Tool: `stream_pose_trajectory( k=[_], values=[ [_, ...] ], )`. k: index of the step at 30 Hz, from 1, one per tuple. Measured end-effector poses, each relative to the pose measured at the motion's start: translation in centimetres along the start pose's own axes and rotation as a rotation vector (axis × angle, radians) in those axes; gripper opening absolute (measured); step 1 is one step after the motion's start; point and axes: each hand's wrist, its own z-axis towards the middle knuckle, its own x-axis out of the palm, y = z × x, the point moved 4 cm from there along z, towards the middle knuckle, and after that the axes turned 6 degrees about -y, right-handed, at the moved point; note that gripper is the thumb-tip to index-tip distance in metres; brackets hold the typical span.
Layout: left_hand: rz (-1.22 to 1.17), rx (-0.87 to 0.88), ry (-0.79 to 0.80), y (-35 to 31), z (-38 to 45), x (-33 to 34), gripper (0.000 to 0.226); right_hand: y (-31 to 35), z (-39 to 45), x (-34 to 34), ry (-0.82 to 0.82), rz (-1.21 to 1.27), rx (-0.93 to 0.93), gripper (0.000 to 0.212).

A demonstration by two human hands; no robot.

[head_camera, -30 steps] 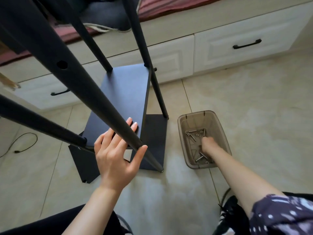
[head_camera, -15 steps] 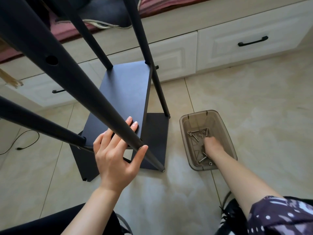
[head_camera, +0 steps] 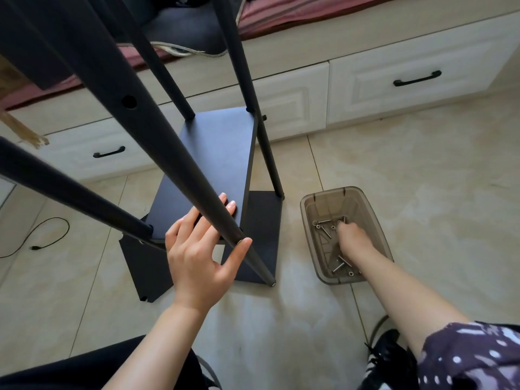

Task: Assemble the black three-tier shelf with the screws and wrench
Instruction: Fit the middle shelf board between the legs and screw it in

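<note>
The black shelf frame stands on the floor, its middle board (head_camera: 213,164) fixed between the legs and a lower board (head_camera: 261,235) beneath it. My left hand (head_camera: 197,260) rests on the near leg (head_camera: 157,153), with straight fingers behind it and the thumb against its right side. My right hand (head_camera: 353,240) reaches down into a smoky clear plastic bin (head_camera: 306,209) holding several loose silver screws (head_camera: 323,228). Its fingertips are blurred among them, so I cannot tell whether it holds one. No wrench shows.
A loose black panel (head_camera: 146,268) lies on the tiles under the frame's left side. White drawers with black handles (head_camera: 408,83) run along the back. A black cable (head_camera: 47,237) lies at the left, and my shoe (head_camera: 388,358) is at the bottom right.
My right hand has reached a little deeper into the bin, toward the screws at its far end. My left hand stays on the leg.
</note>
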Motion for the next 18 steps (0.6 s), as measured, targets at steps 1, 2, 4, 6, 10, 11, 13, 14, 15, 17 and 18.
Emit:
stream_pose_trajectory(
  k=[1, 2, 4, 6, 10, 11, 13, 14, 15, 17, 18],
  values=[
    [-0.003, -0.004, 0.007, 0.0, 0.0, 0.0, 0.051, 0.5, -0.2, -0.7, -0.009, 0.02, -0.014, 0.025],
    [-0.01, -0.011, 0.013, -0.1, 0.1, -0.1, 0.051, 1.0, -0.4, -1.6, -0.014, 0.04, -0.022, 0.022],
    [-0.032, -0.026, 0.026, -0.2, 0.2, -0.3, 0.051, 2.2, -0.7, -3.4, -0.036, 0.107, -0.012, 0.02],
    [-0.049, -0.04, 0.045, -0.3, 0.3, -0.6, 0.052, 3.3, -1.1, -4.9, -0.059, 0.269, 0.011, 0.017],
    [-0.054, -0.078, 0.115, -0.7, 0.4, -1.1, 0.054, 6.2, -3.9, -7.4, -0.067, 0.813, 0.037, 0.015],
    [-0.054, -0.101, 0.146, -0.8, 0.4, -1.2, 0.055, 7.2, -5.0, -7.8, -0.028, 1.002, 0.045, 0.014],
    [-0.054, -0.146, 0.212, -0.9, 0.6, -1.4, 0.057, 9.2, -7.1, -8.5, 0.053, 1.285, 0.044, 0.012],
    [-0.053, -0.158, 0.245, -0.9, 0.8, -1.6, 0.058, 10.1, -7.9, -8.7, 0.079, 1.379, 0.04, 0.01],
    [-0.054, -0.165, 0.274, -0.9, 0.9, -1.8, 0.057, 10.9, -8.7, -8.8, 0.088, 1.445, 0.039, 0.009],
    [-0.075, -0.173, 0.312, -1.0, 1.4, -2.3, 0.053, 12.1, -9.8, -8.5, 0.068, 1.463, 0.037, 0.009],
    [-0.092, -0.18, 0.327, -1.1, 1.8, -2.5, 0.05, 12.7, -10.2, -8.1, 0.06, 1.437, 0.035, 0.009]
  ],
)
